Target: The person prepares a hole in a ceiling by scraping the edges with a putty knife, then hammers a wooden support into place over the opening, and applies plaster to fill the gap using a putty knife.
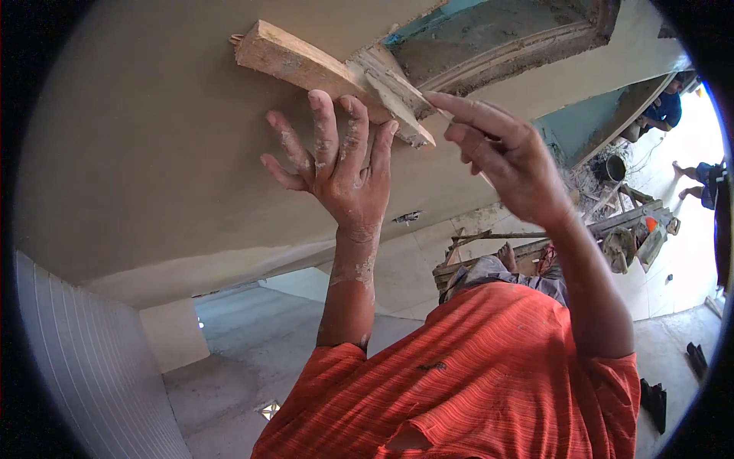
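Observation:
A rough wooden batten (306, 65) lies against the grey plastered wall, slanting down to the right. My left hand (336, 161) is dusted with plaster, its fingers spread and stretched up to the batten's lower edge. Across the batten's right part lies a shorter, plaster-smeared strip (394, 96), partly covering it. My right hand (508, 153) is closed, index finger pointing at the strip's end. A thin, pale, straight-edged tool (485, 179) shows edge-on at its fingers; its kind is hard to make out.
A plaster-edged wall recess (505, 53) opens above the batten. An uncovered wall box (407, 217) sits lower down. Planks form a platform (527, 256) under me, with a cloth bag (619, 249) on it. A bucket (612, 167) stands on the floor; other people (664, 111) are at right.

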Demonstrator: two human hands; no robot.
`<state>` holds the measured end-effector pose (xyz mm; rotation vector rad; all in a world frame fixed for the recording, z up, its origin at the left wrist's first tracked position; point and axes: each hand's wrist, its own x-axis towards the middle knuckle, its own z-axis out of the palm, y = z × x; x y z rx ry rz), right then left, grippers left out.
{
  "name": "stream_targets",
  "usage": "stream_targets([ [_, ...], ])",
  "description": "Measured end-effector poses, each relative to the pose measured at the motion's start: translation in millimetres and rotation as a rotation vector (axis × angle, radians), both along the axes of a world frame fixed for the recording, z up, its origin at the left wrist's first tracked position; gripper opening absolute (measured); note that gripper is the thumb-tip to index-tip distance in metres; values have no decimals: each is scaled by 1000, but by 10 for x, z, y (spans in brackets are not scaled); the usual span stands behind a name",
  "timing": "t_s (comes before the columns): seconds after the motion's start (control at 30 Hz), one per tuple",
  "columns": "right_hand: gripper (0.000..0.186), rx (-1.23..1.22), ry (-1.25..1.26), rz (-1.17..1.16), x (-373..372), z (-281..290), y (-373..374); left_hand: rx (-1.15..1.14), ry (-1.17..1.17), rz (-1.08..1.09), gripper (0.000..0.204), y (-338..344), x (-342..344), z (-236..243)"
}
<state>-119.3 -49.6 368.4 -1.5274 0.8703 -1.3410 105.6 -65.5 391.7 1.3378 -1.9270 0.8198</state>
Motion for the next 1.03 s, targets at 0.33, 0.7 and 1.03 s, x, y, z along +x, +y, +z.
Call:
stream_targets([
  [0.33, 40, 62, -65, -150, 366, -131, 521, 47, -7, 16, 48, 19, 20, -14],
  [0.7, 34, -400, 456, -76, -333, 372, -413, -9, -33, 4, 57, -11, 28, -23],
  [1.03, 42, -354, 619, -18, -350, 290, -477, -11, -37, 11, 54, 1, 57, -39],
])
